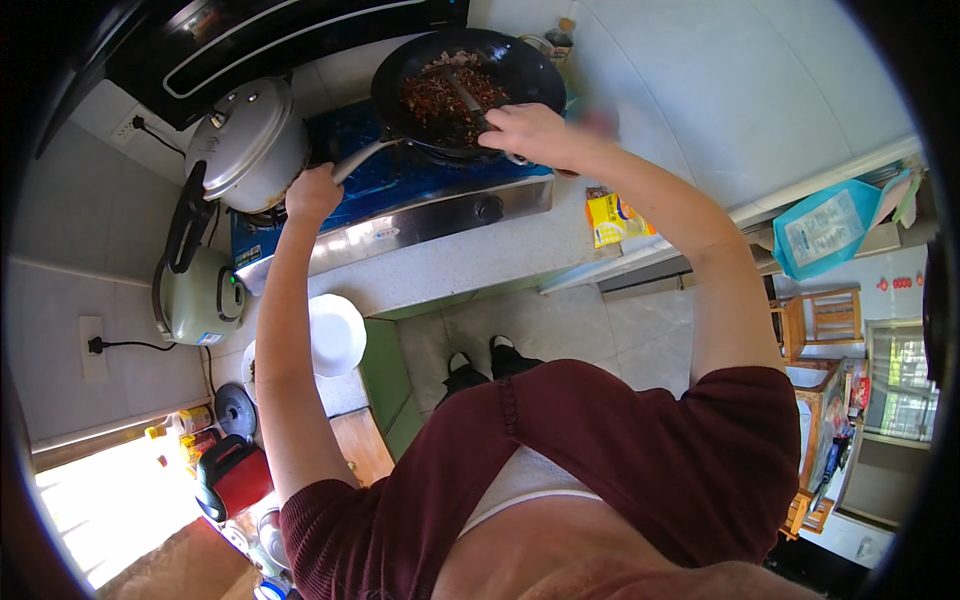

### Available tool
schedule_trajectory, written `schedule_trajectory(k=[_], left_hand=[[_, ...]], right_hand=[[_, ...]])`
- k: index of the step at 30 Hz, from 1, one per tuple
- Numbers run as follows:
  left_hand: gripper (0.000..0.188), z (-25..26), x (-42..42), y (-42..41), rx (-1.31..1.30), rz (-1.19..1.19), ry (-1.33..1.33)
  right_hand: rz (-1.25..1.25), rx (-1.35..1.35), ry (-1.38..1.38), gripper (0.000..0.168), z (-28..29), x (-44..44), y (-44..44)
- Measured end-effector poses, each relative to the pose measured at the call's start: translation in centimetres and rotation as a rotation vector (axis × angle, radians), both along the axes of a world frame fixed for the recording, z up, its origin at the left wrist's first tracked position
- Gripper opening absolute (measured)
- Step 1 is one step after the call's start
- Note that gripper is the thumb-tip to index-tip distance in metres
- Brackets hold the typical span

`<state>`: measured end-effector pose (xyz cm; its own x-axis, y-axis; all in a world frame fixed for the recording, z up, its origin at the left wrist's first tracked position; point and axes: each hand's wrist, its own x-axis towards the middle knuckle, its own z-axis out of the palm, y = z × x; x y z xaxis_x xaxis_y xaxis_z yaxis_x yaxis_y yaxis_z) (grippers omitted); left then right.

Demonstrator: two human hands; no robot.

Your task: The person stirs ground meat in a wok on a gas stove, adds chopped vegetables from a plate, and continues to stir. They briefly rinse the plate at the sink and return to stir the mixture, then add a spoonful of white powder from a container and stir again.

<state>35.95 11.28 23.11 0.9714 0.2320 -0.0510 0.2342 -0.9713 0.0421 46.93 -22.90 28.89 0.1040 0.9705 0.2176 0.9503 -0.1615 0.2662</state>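
A black wok (pixel 525 71) rests on the right burner of a gas stove (pixel 442 206). My left hand (pixel 313 193) grips its pale metal handle (pixel 367 159). Chopped reddish-brown food (pixel 427 97) covers part of the wok's bottom, with paler bits at the far side. My right hand (pixel 529 133) is closed around a spatula (pixel 466 96), whose blade lies down among the food. The hand's own fingers hide part of the spatula's handle.
Left of the wok stands a pressure cooker (pixel 244 142) on the other burner, close to my left hand. A green rice cooker (pixel 199 296), a white plate (pixel 337 335) and a cutting board (pixel 362 446) line the left counter. A yellow packet (pixel 611 219) lies right of the stove.
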Motion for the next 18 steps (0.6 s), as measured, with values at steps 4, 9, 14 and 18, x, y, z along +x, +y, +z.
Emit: schedule_trajectory(k=[4,9,14,18], left_hand=[[0.040,-0.1,0.0,0.3,-0.008,0.003,0.016],[0.040,-0.6,-0.1,0.4,-0.006,0.006,0.011],[0.040,0.0,-0.1,0.0,-0.014,0.010,0.017],[0.041,-0.2,0.2,0.1,-0.011,0.002,0.002]], right_hand=[[0.112,-0.066,-0.146,0.004,-1.1,-1.9,2.0],[0.081,-0.157,-0.035,0.007,-0.4,-2.8,-2.1],[-0.226,0.503,0.542,0.013,2.0,-0.6,-4.4],[-0.608,1.177,1.313,0.017,0.7,3.4,-3.2]])
